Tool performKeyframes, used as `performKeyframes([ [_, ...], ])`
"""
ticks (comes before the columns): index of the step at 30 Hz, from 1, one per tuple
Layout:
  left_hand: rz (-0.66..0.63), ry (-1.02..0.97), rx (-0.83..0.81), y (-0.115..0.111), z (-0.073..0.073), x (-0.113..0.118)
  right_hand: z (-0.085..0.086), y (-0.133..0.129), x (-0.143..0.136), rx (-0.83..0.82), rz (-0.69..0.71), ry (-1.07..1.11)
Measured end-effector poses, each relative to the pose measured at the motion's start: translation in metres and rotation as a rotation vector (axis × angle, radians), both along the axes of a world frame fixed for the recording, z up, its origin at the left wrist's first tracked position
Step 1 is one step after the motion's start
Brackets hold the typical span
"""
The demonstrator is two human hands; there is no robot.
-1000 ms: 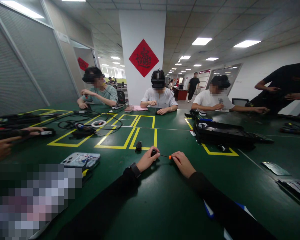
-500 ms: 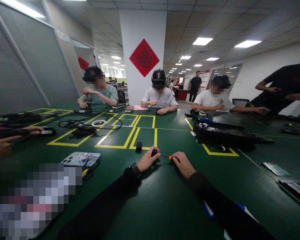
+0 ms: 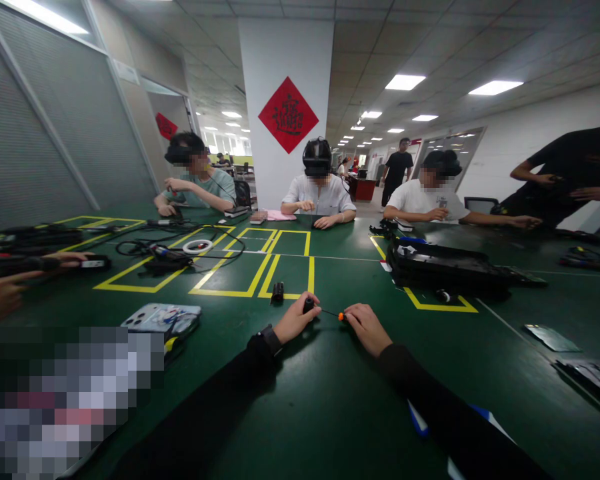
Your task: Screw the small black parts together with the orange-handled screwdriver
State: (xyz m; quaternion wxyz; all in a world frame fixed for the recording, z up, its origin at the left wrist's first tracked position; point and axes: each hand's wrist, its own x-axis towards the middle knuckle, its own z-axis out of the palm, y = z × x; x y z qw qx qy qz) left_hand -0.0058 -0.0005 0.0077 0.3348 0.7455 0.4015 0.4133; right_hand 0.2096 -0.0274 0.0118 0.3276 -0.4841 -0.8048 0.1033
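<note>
Near the middle of the green table [image 3: 300, 400], my left hand [image 3: 295, 319] is closed round a small black cylindrical part [image 3: 308, 305]. My right hand [image 3: 367, 328] pinches the orange end of a screwdriver-like tool [image 3: 341, 317]. Its thin dark shaft runs between the two hands, its tip close to the left fingers. Whether the tip touches the black part cannot be made out. Just beyond my left hand, another small black cylinder [image 3: 278, 292] stands beside yellow tape.
An open black casing [image 3: 445, 263] lies at the right, cables and a white ring [image 3: 198, 247] at the left. A phone-like case [image 3: 163, 319] lies front left. A co-worker's hands [image 3: 10, 293] reach in from the left. Several people sit or stand across the table.
My hands have barely moved, and their hold looks the same. In the background, a standing person has shifted slightly to the right.
</note>
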Motion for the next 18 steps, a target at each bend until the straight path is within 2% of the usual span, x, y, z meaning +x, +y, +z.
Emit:
performKeyframes([
  [12,-0.008,0.010,-0.022,-0.0050,0.0064,0.0000,-0.0012,-0.0055,-0.0007,-0.003,0.008,0.116],
  [18,-0.001,-0.002,-0.041,-0.0049,0.0058,0.0003,0.0006,-0.0042,0.0000,-0.076,-0.001,0.136],
])
